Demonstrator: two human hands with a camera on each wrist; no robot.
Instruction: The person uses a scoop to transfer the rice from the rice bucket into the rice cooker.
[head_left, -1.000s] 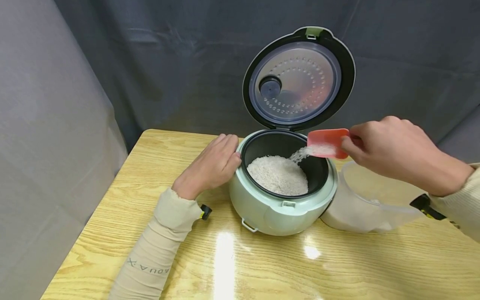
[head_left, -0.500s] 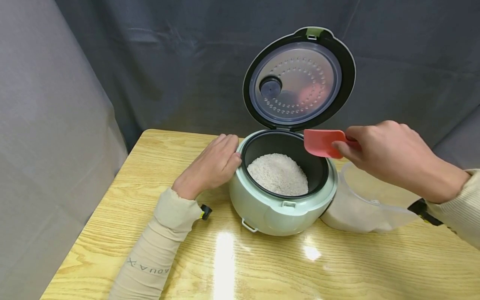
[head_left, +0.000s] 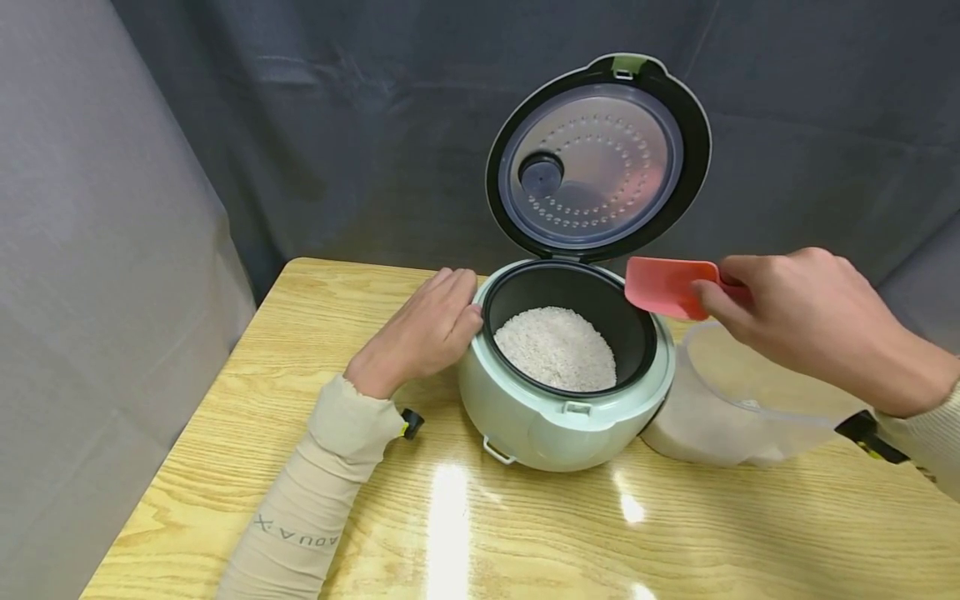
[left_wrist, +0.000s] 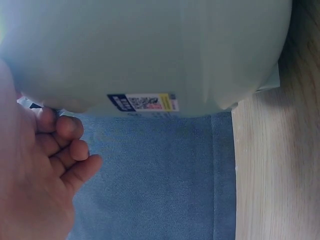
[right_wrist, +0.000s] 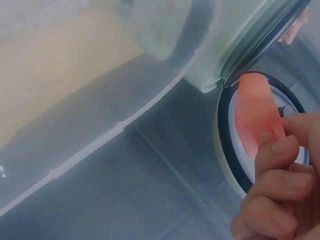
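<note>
A pale green rice cooker [head_left: 562, 429] stands on the table with its lid [head_left: 592, 167] raised. White rice [head_left: 557, 350] is heaped inside its dark inner pot [head_left: 525, 292]. At the cooker's left rim, my left hand [head_left: 420, 329] holds on, thumb at the edge; the left wrist view shows its fingers [left_wrist: 69, 127] curled against the pale body. My right hand [head_left: 810, 321] grips a red scoop [head_left: 667, 287] by its handle, over the pot's right rim. No rice shows in the part of the scoop I see.
A translucent plastic bin [head_left: 705, 417] with rice in it stands right against the cooker, partly beneath my right arm. The wooden table [head_left: 360, 533] ends at a left edge. Grey cloth [head_left: 337, 150] hangs behind.
Rice was pouring from the scoop into the pot a second ago; the stream has stopped. The scoop has turned over and shifted slightly right with my right hand. My left hand stays put.
</note>
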